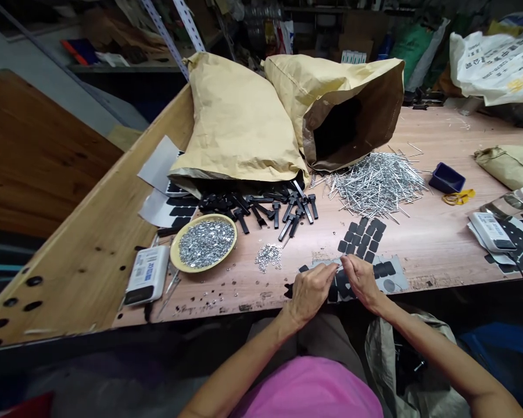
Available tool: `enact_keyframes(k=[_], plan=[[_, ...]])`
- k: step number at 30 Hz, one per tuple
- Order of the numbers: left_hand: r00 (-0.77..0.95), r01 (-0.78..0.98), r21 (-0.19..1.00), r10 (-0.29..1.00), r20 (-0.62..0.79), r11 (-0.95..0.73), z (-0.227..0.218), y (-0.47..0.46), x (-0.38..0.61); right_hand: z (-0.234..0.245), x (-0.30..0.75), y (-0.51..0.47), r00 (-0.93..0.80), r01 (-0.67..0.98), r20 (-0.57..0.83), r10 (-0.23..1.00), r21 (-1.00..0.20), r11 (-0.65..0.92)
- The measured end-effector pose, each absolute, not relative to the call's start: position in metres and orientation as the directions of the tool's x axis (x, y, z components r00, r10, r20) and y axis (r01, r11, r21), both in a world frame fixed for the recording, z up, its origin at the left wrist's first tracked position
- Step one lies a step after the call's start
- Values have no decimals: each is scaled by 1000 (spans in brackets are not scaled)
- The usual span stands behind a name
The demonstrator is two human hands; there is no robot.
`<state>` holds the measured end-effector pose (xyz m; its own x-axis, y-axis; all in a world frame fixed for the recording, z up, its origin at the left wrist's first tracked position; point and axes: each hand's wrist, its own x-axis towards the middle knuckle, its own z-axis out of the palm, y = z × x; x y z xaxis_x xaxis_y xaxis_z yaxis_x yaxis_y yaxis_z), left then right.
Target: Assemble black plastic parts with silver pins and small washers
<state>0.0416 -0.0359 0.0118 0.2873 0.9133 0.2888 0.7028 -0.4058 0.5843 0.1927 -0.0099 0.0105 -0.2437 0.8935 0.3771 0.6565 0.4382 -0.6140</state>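
Observation:
My left hand [310,290] and my right hand [361,278] meet near the table's front edge, fingers pinched together over a grey backing sheet [394,280] that carries black adhesive pads. What the fingertips pinch is too small to make out. Just beyond my hands lies a cluster of loose black pads [362,237]. A small heap of silver nuts [268,256] sits to the left of my hands.
A yellow dish of silver nuts [206,242] and a white box [147,274] sit at the left. Black plastic parts [261,208] spill from a brown paper sack [239,125]. Metal pins [375,183] lie piled before a second open sack [348,110]. A blue tray [447,177] stands at the right.

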Motion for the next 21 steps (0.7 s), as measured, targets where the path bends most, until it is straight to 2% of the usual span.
enact_keyframes(k=[3,6,8,10,16,21], plan=[[265,711,583,918,295,-393,10,-34,41,15,187,-9,-181,605,257,949,-732,313],[252,701,609,928,276,-372,12,-33,40,19,188,-4,-199,462,67,978,-873,154],[244,674,651,937,249,-349,15,-33,42,20,189,-2,-209,376,-62,976,-926,22],[229,630,713,951,209,-308,18,-33,44,19,189,-1,-189,324,-140,972,-943,-73],[190,424,899,981,29,-108,22,-25,51,21,184,0,-94,264,-194,976,-950,-164],[127,142,988,989,-77,58,19,-17,46,26,179,10,-94,452,-209,973,-880,-145]])
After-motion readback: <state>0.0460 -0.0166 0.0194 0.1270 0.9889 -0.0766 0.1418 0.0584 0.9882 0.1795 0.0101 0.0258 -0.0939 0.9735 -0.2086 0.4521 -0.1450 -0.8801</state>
